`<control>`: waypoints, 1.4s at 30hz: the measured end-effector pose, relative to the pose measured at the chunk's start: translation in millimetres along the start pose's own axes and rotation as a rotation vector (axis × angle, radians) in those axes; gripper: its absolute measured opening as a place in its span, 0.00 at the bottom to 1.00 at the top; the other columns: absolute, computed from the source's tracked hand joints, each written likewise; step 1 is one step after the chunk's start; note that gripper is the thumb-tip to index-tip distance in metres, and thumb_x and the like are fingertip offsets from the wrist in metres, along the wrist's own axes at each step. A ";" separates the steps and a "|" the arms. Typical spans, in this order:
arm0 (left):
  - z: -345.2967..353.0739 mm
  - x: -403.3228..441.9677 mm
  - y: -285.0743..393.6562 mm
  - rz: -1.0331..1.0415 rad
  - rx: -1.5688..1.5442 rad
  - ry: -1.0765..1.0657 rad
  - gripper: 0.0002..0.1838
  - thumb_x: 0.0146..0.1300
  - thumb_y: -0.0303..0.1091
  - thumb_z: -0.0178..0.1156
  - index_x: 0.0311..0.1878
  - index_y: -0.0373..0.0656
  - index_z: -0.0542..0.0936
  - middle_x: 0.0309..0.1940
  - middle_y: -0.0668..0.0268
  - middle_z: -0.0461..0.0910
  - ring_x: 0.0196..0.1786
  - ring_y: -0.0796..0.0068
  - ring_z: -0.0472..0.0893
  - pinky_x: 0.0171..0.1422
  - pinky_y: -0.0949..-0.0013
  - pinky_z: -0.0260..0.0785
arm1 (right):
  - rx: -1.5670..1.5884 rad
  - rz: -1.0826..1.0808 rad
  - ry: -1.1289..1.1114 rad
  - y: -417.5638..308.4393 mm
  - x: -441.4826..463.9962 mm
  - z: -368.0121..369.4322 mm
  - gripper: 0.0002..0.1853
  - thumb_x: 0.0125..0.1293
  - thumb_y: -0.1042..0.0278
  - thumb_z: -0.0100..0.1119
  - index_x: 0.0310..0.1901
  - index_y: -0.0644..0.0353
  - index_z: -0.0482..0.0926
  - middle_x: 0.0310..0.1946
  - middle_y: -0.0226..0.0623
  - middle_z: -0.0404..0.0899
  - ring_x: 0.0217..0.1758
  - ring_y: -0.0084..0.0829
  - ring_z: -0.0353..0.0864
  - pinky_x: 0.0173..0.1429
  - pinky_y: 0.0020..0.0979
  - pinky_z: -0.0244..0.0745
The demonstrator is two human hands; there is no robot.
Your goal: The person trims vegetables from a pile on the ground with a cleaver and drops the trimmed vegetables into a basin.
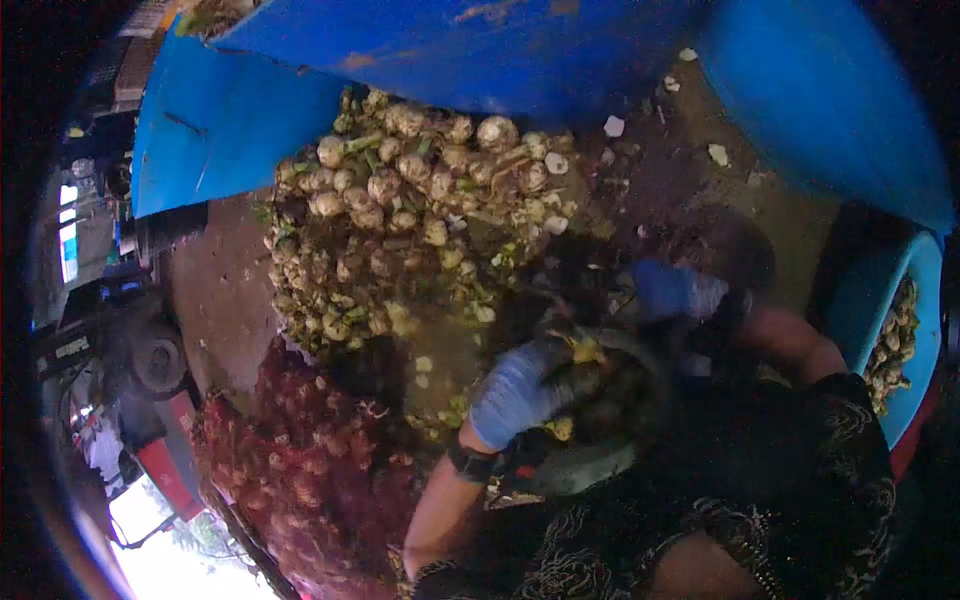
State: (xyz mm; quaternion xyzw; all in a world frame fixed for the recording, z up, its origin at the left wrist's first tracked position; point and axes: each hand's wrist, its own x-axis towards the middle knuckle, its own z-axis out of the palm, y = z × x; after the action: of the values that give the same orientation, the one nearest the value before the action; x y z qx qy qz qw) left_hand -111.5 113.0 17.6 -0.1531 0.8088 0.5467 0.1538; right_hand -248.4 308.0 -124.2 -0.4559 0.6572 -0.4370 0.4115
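Note:
My left hand (pixel 518 396), in a blue glove with a dark watch at the wrist, reaches over a round grey basin (pixel 600 470). Its fingers are smeared by motion above dark contents, near a yellow-green piece (pixel 585 349). To the right and farther off, my right hand (pixel 672 290) also wears a blue glove; blur and shadow hide its fingers and anything in them. Beyond both hands lies a big heap of pale round bulbs (pixel 410 165), garlic-like, some with green stems. Smaller yellowish pieces (pixel 340 315) spread along its near side.
A red mesh sack (pixel 300 480) full of bulbs lies at the lower left. Blue barrels (pixel 480 50) stand behind the heap. At far right, a light-blue tub (pixel 925 330) holds more bulbs (pixel 890 350). White scraps (pixel 614 126) litter the floor; a wheeled vehicle (pixel 155 360) stands left.

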 end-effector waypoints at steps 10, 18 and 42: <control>-89.7 56.1 -200.8 0.192 0.850 0.216 0.24 0.46 0.37 0.63 0.50 0.44 0.75 0.36 0.56 0.79 0.36 0.58 0.79 0.43 0.58 0.71 | 0.049 0.282 0.152 -9.3 9.0 -13.6 0.44 0.44 0.61 0.66 0.63 0.63 0.56 0.48 0.54 0.73 0.50 0.47 0.73 0.55 0.40 0.69; -72.4 59.0 -144.9 -0.304 0.700 -0.174 0.24 0.44 0.43 0.65 0.45 0.40 0.76 0.38 0.56 0.78 0.42 0.57 0.78 0.47 0.59 0.70 | 0.269 0.365 0.162 -22.3 1.8 -16.6 0.29 0.48 0.63 0.67 0.52 0.65 0.70 0.38 0.46 0.78 0.40 0.31 0.76 0.45 0.36 0.72; -26.1 34.7 -66.3 0.073 -0.533 0.461 0.27 0.45 0.35 0.67 0.51 0.39 0.73 0.43 0.60 0.77 0.46 0.69 0.76 0.51 0.63 0.72 | 0.155 0.204 0.118 -84.1 38.9 -9.6 0.14 0.48 0.61 0.66 0.26 0.62 0.74 0.18 0.37 0.72 0.22 0.24 0.67 0.28 0.31 0.65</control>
State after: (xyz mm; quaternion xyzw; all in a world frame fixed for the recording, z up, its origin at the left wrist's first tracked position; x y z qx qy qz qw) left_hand -117.5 62.4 -43.1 -0.2780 0.6562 0.6947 -0.0976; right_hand -246.9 255.6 -47.2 -0.3271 0.6873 -0.4685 0.4485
